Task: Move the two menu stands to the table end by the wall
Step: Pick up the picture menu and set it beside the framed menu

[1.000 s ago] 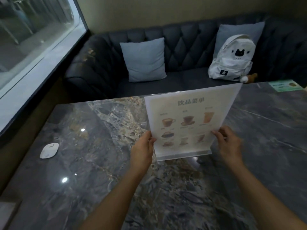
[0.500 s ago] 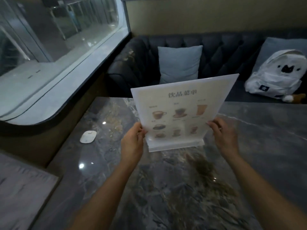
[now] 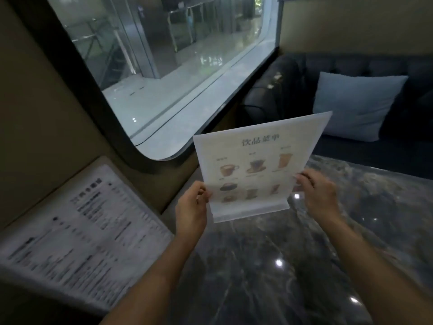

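A clear acrylic menu stand point(image 3: 253, 167) with a drinks menu of cups and a Chinese heading hangs upright just above the dark marble table point(image 3: 269, 266), near its left end. My left hand point(image 3: 191, 207) pinches its lower left edge. My right hand point(image 3: 318, 195) grips its lower right edge. The stand's base sits slightly off the tabletop, close to the wall below the window. A second menu stand is not in view.
A large window point(image 3: 164, 66) with a dark frame runs along the wall at left. A printed sheet point(image 3: 82, 235) lies on a ledge at lower left. A dark tufted sofa point(image 3: 293, 76) with a pale blue cushion point(image 3: 356, 104) stands behind the table.
Both hands have carried the menu stand leftward along the table toward the wall. The view has swung left, so the backpack and the white disc on the table are now out of sight.
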Motion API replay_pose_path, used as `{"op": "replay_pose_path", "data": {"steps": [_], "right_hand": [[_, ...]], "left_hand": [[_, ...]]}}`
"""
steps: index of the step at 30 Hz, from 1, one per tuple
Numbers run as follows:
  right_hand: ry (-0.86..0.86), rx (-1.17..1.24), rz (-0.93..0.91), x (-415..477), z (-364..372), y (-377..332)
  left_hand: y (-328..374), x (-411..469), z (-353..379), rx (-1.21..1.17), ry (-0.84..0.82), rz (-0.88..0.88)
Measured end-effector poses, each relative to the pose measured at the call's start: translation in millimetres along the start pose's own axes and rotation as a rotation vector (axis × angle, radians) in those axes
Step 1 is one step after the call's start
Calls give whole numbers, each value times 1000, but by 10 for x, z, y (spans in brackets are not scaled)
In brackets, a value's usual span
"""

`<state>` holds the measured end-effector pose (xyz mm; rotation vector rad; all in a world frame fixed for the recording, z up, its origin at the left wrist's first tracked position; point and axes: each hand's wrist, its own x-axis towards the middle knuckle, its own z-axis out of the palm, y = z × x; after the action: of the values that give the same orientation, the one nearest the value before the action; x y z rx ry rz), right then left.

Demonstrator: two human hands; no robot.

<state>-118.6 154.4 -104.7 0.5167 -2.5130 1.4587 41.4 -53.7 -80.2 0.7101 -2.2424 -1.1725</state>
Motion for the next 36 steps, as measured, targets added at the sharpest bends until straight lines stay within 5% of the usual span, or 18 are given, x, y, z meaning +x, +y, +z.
{"op": "replay_pose_path", "data": {"steps": [14, 21, 26, 36], "right_hand": [[-312, 309, 133, 462, 1378, -437], [-344, 354, 132, 562, 1542, -370], [-343, 348, 132, 621, 1604, -355], [-476, 392, 147, 832, 1941, -580]], "left_hand": [[-610, 483, -629, -75, 77, -293], [-334, 589, -882, 186, 145, -151], [70, 699, -1236, 139, 293, 103], [19, 765, -1408, 305, 397, 287]]}}
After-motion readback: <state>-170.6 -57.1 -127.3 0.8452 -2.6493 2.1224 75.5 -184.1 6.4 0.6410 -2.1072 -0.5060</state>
